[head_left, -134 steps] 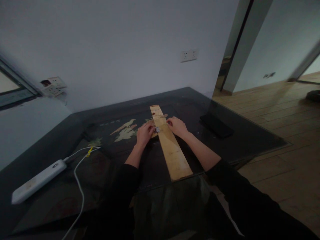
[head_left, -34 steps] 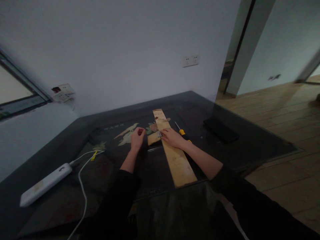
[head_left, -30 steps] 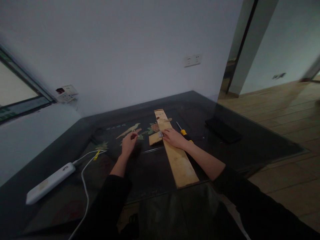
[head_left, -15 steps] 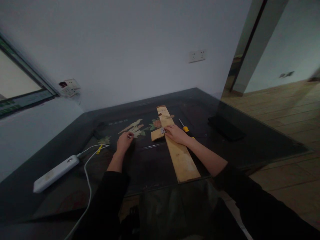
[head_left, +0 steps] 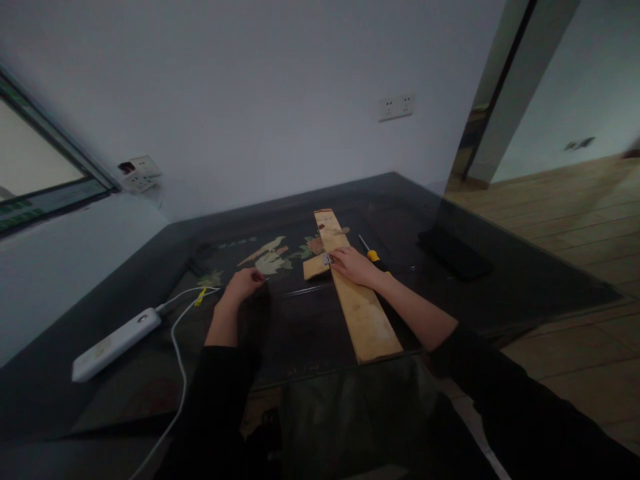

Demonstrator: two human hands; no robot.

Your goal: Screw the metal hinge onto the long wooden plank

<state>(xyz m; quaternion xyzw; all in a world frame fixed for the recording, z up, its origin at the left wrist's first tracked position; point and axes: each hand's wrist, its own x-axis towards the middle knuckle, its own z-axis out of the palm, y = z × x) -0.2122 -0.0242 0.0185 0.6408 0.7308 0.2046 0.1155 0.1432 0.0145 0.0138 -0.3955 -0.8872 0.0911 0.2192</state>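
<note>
Over the dark tabletop at the left, my left hand (head_left: 244, 283) is closed in a pinch, with a small thin metal piece that looks like a screw (head_left: 267, 279) poking out past its fingertips. My right hand (head_left: 354, 265) rests across a long wooden board (head_left: 365, 317), its fingers closed at a small metal hinge (head_left: 327, 259). That hinge joins the board's left edge to a short wooden piece (head_left: 315, 267). Just right of the board lies a screwdriver (head_left: 371, 253) with a yellow and black handle, partly hidden behind my right hand and forearm.
A white power strip (head_left: 117, 343) and its cable (head_left: 179, 353) occupy the table's left side. On the right lies a flat black object (head_left: 455, 253). The dark table (head_left: 300, 337) has a printed flower pattern and stands against a wall with sockets (head_left: 397, 107).
My left hand has turned and drawn slightly left, so the small metal piece now points out to the right. The right hand stays on the board at the hinge.
</note>
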